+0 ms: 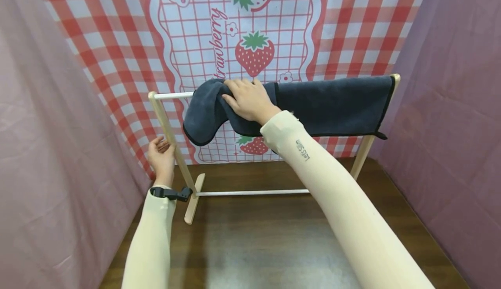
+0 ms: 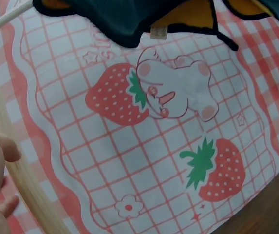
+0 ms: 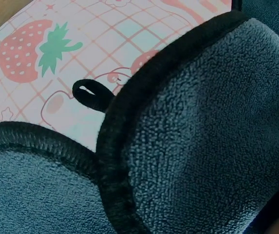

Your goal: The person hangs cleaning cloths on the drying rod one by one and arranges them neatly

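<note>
A dark blue-grey cloth with black trim hangs bunched over the left part of the rack's white top bar. My right hand grips it at the bar, fingers over the top and thumb on the near side. In the right wrist view, the cloth's textured face fills much of the picture, with a small black loop at its edge. My left hand is beside the rack's left wooden post, fingers loosely curled and holding nothing.
A second dark cloth hangs flat over the bar's right part. The rack has a wooden foot and a white lower bar on a brown tabletop. Behind is a strawberry-print curtain; pink drapes flank both sides.
</note>
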Available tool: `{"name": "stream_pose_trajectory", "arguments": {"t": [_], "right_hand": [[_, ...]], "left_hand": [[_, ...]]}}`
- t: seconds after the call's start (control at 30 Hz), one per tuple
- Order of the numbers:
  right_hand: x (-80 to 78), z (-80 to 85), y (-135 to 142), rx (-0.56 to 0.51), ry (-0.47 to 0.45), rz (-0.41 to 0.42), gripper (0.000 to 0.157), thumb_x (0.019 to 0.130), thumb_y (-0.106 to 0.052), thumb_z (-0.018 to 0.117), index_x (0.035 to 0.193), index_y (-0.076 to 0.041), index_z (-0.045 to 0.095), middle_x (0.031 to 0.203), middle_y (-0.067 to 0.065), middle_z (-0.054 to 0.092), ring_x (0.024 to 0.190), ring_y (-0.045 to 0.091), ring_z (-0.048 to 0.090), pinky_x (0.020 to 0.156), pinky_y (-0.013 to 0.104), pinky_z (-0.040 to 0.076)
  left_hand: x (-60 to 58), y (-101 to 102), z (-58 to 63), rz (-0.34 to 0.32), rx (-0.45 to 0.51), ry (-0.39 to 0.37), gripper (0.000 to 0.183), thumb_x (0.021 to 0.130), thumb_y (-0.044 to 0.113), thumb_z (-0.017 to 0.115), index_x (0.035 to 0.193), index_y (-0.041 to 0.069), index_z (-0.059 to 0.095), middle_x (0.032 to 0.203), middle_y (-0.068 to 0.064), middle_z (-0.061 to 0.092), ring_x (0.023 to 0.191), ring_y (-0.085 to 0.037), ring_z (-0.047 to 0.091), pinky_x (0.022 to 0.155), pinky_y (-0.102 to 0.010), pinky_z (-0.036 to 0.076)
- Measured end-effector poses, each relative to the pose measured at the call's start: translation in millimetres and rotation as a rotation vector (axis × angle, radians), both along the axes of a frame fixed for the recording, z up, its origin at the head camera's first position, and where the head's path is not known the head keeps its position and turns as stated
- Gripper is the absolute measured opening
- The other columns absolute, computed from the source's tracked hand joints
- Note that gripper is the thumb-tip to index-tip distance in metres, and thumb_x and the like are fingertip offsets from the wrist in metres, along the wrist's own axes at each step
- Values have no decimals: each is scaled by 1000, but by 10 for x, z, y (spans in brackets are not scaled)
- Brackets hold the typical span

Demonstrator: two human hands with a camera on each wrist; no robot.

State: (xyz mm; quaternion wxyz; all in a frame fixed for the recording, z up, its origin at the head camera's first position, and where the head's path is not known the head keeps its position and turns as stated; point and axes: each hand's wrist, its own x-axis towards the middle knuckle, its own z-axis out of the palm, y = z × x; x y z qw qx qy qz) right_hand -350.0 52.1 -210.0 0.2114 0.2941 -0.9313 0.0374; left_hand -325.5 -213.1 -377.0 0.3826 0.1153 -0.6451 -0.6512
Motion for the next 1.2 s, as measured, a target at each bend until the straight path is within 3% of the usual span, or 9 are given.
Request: {"name": "stream_pose_trajectory", "arguments": {"t": [0.13,0.27,0.4,0.53,0.67,0.77,1.0,1.2], "right_hand": [[-6,-25,14,-31,12,5,52,106,-42,37,147,-10,43,144,10,52,126,28,52,105,51,36],[-18,-40,29,-61,33,13,50,106,-42,38,143,-9,45,138,10,56,120,28,55,99,48,40],[-22,-44,32,-70,34,21,50,106,-42,40,141,-8,45,136,11,57,119,28,56,99,48,40],[-16,-40,43,-76,29,35,49,105,-42,42,140,-7,45,136,12,57,121,29,55,103,48,39],[-5,-41,68,-93,39,67,49,105,-40,45,140,-5,47,137,13,56,127,29,51,110,47,35],[5,-39,86,-104,51,87,49,105,-38,46,140,-4,47,139,13,55,131,29,48,113,46,32],[33,-31,123,-123,71,106,46,105,-35,46,139,-4,49,139,13,54,131,29,48,114,45,31],[32,-49,147,-122,81,117,47,105,-36,46,139,-5,49,140,13,53,131,29,47,113,45,31]], "left_hand": [[26,34,37,28,-10,82,29,80,-13,61,109,-9,62,98,-8,62,95,-21,58,86,-22,45],[68,81,148,-2,-10,114,20,85,-9,61,105,-8,63,94,-5,64,86,-8,57,78,-18,46],[137,123,290,-179,65,94,15,94,-2,56,109,-4,60,82,2,67,75,-5,63,70,-18,53],[220,152,440,-428,134,-15,25,104,11,48,126,-1,51,85,7,67,79,-8,67,72,-22,57],[272,184,594,-557,141,-121,30,107,22,44,132,5,46,94,5,62,84,-7,65,79,-24,56],[284,208,683,-590,149,-139,25,107,22,45,129,10,48,97,2,59,86,-9,62,82,-25,56],[292,218,792,-638,226,-146,38,103,12,51,139,4,44,95,1,60,83,-10,62,75,-21,55],[283,192,808,-653,281,-100,16,101,6,55,115,14,58,86,2,66,75,-9,64,70,-21,55]]}}
